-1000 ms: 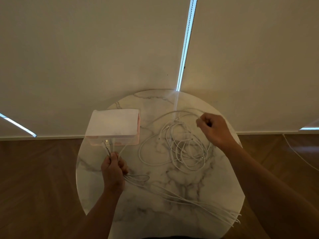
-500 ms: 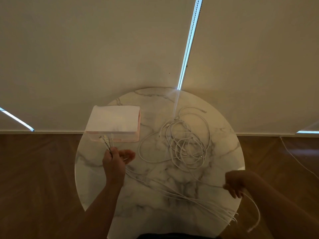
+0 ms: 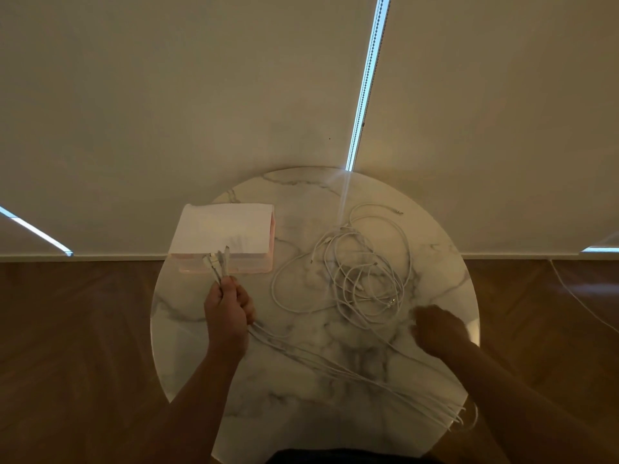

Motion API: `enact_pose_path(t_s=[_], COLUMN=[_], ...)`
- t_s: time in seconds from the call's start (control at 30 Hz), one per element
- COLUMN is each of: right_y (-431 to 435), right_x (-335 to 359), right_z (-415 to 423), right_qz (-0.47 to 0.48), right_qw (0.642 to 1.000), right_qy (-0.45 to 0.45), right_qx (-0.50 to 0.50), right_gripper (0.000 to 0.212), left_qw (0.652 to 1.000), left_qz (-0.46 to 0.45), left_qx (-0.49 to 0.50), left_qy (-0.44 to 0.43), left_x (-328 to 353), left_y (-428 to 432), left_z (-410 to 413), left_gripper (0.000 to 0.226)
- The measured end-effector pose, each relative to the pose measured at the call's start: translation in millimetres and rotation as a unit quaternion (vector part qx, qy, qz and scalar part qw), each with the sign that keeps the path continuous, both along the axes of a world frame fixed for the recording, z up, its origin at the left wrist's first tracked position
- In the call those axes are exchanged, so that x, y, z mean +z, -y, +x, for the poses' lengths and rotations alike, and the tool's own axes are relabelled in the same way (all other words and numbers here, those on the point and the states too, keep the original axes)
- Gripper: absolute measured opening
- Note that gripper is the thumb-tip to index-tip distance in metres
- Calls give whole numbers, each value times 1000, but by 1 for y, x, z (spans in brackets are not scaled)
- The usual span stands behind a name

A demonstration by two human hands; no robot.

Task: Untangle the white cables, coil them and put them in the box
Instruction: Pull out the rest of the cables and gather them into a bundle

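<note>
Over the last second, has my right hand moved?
Yes. The right hand has come toward the person, from the far right of the tangled cables to their near right, by the table edge.

Two bare forearms (image 3: pixel 201 396), left hand (image 3: pixel 227 313), blurred right hand (image 3: pixel 438 329); dark clothing (image 3: pixel 335 457) at bottom edge.
</note>
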State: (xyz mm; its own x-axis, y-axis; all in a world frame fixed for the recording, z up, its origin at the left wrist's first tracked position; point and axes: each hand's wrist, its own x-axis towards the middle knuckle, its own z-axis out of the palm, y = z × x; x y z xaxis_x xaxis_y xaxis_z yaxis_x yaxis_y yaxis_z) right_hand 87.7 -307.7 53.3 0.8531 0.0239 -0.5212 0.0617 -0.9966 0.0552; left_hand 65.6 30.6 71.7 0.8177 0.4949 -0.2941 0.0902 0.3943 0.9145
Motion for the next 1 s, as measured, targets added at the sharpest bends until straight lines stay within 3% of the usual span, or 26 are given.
enact_pose_path(t_s=[0.07, 0.13, 0.2, 0.27, 0.5, 0.73, 1.0], right_y=[-44, -98, -134, -156, -157, -127, -48], right_x=[0, 11, 18, 11, -2, -4, -31], right_z=[8, 5, -5, -8, 1, -6, -33], right_qz=[180, 307, 354, 371, 325, 278, 87], right_qw=[982, 943, 917, 906, 916, 915, 969], right_qy=[43, 25, -7, -27, -20, 76, 13], right_qx=[44, 123, 185, 202, 236, 283, 232], right_gripper=[30, 30, 42, 41, 19, 29, 39], left_qw=[1000, 999, 998, 997, 998, 998, 995], left_qz=[-10, -18, -25, -32, -33, -67, -82], left_qx=[-19, -34, -48, -60, -49, 12, 54], left_qy=[7, 11, 21, 31, 24, -9, -10], left_x=[5, 11, 17, 21, 18, 0, -4], left_y=[8, 15, 19, 20, 3, -13, -33], left_z=[0, 1, 1, 1, -5, -7, 0], left_gripper=[35, 35, 35, 34, 34, 36, 36])
